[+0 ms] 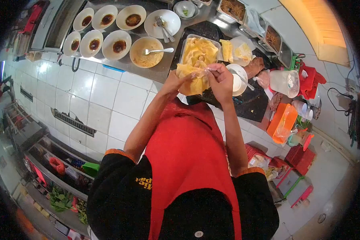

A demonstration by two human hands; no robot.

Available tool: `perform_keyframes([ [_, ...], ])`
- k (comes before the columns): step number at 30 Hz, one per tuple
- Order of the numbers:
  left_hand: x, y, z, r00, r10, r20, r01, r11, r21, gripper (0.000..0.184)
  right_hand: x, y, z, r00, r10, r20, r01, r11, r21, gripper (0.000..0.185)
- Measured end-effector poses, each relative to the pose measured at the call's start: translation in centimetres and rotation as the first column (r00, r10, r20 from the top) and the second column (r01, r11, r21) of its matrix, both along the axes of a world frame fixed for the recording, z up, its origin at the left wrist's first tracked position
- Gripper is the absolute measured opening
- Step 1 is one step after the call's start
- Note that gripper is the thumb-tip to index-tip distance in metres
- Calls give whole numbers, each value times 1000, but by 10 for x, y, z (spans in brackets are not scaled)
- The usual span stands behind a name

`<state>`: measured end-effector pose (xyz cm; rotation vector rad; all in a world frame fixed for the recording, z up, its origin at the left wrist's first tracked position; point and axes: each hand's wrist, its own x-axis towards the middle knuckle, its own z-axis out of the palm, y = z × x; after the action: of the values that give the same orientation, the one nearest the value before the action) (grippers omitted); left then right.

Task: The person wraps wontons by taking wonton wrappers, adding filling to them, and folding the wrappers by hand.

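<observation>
Both my hands are at the counter's near edge with thin yellow wonton wrappers [196,86]. My left hand [179,81] grips the sheets from the left, thumb on top. My right hand [221,81] pinches at the upper right edge of the wrapper, its fingers curled together. Just beyond them, a clear tray [219,45] is heaped with folded yellow wontons [200,50]. To the right of the tray lie more yellow wrappers [227,51] by a plastic bag [243,50]. A white bowl [237,82] with a spoon stands beside my right hand.
Several white bowls [118,43] with dark sauce stand at the left, near a plate [151,24] with cutlery and a used bowl [138,56] with a fork. Metal containers [232,10] of brown food line the back. An orange basket [282,122] is at right.
</observation>
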<state>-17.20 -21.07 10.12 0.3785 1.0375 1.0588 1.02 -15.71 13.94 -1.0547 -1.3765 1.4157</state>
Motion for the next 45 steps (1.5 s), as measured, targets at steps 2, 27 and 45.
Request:
perform_keyframes([
  [2,4,-1,-2,995,48,89,-51,998,27,47,-2,-4,13,991,-75,108,80,996,-40,22],
  [27,6,12,-10,930,345,129,-327,934,-145,35,-8,-26,22,994,97,-57,-99,994,-41,30],
  [45,3,2,7,995,13,-99,2,990,144,48,17,-33,23,973,-136,184,154,984,-85,26],
])
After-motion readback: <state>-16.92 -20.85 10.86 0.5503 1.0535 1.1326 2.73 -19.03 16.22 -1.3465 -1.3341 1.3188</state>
